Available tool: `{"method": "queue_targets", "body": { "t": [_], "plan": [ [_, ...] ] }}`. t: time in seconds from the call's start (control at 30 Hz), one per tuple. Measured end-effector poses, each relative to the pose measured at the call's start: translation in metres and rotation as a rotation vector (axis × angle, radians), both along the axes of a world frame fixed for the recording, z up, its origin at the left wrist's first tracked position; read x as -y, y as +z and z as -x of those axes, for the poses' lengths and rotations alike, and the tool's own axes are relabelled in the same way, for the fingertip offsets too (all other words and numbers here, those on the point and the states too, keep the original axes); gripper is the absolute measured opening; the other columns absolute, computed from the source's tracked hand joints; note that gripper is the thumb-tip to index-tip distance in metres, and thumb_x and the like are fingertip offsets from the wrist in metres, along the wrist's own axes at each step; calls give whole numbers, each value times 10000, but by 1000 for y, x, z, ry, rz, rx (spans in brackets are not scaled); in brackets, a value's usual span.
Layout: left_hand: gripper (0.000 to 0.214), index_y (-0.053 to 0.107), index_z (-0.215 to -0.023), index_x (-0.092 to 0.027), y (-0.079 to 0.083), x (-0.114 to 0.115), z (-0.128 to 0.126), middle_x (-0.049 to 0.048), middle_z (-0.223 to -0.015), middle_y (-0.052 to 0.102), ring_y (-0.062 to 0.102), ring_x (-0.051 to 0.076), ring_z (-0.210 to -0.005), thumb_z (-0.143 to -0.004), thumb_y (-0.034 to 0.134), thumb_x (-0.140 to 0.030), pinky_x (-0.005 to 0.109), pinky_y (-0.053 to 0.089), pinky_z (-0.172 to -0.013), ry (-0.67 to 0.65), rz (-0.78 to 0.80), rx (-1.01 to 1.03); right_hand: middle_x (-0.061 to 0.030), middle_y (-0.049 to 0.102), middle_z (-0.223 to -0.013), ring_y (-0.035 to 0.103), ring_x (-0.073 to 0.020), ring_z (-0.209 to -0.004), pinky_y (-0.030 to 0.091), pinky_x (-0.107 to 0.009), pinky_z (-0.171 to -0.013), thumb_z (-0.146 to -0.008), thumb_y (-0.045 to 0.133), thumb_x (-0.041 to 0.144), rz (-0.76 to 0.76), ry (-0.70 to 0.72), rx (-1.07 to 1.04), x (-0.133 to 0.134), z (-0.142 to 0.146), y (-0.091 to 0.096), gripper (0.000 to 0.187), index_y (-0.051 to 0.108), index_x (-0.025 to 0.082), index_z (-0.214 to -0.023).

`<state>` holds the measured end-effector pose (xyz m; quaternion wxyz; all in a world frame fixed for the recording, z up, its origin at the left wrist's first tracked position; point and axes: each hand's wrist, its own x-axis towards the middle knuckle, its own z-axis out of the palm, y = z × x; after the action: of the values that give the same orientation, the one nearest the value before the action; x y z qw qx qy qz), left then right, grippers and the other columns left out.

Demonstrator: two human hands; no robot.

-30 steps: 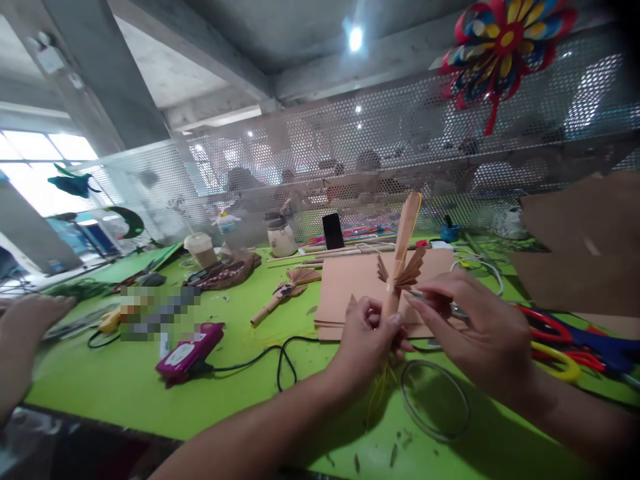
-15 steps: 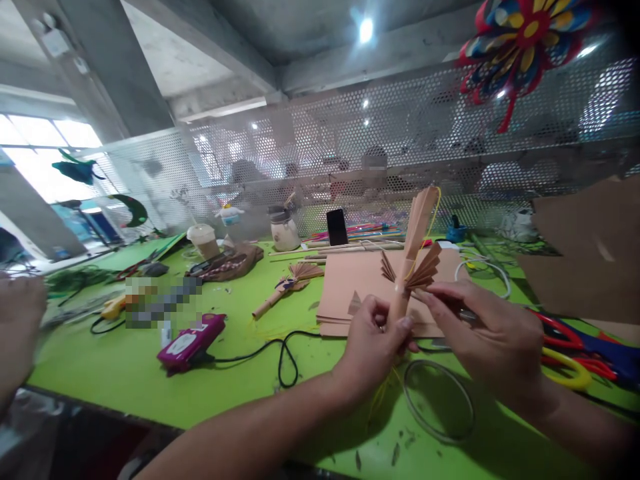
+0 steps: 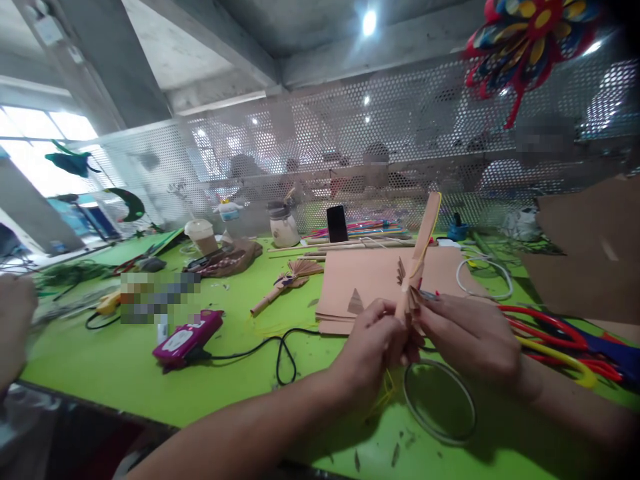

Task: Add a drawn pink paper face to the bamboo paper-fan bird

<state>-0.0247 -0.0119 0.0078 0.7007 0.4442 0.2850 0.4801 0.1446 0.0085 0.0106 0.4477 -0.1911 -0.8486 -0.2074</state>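
Over the green table (image 3: 130,367), my left hand (image 3: 373,343) is closed around the lower part of a tan paper stick craft (image 3: 423,243) with small pleated brown wings and a yellow cord along it. The stick leans up and to the right. My right hand (image 3: 467,337) pinches the folded wings at the stick, fingers pressed together. A stack of tan paper sheets (image 3: 360,283) lies just behind both hands. A wire ring (image 3: 440,403) lies on the table below my hands.
A pink device (image 3: 187,340) with a black cable (image 3: 280,350) lies left of centre. Another pleated paper craft (image 3: 287,283), a cup (image 3: 200,235), a jar (image 3: 283,227) and a phone (image 3: 337,223) stand behind. Red, yellow and blue tubes (image 3: 560,343) lie right. Another person's hand (image 3: 15,320) rests far left.
My right hand has closed in on the wings, folding them against the stick, which has tilted slightly more right. The other person's hand at the left has drawn back.
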Motion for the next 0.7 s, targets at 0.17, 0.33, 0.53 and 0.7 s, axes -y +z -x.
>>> {"method": "queue_targets", "body": {
  "t": [0.17, 0.33, 0.53, 0.7],
  "plan": [
    [277, 542, -876, -176, -4, -6, 1, 28, -719, 587, 515, 114, -568, -801, 584, -440, 231, 374, -525, -37, 51, -16, -51, 689, -724, 645, -173, -708, 495, -291, -672, -910, 564, 183, 84, -46, 52, -1, -2, 0, 119, 681, 201, -898],
    [307, 525, -830, -186, -4, -9, 1, 6, -648, 565, 498, 109, -511, -793, 630, -473, 224, 364, -479, -18, 23, -93, -44, 686, -738, 638, -174, -728, 484, -296, -682, -942, 502, 183, 112, -88, 119, -2, -3, -2, 174, 675, 201, -944],
    [271, 564, -884, -166, -3, -11, 4, 29, -673, 596, 517, 109, -501, -853, 562, -435, 219, 358, -467, -69, -1, -159, -39, 660, -715, 619, -170, -720, 465, -296, -668, -931, 518, 161, 52, -51, 163, -4, -5, 1, 153, 670, 163, -943],
    [422, 605, -877, -138, -4, -14, 7, 49, -693, 614, 521, 96, -504, -880, 526, -552, 189, 318, -425, -123, 17, -175, -70, 650, -717, 592, -183, -687, 450, -308, -617, -910, 532, 106, -11, 14, 166, -4, -6, 5, 168, 650, 63, -1022]
  ]
}}
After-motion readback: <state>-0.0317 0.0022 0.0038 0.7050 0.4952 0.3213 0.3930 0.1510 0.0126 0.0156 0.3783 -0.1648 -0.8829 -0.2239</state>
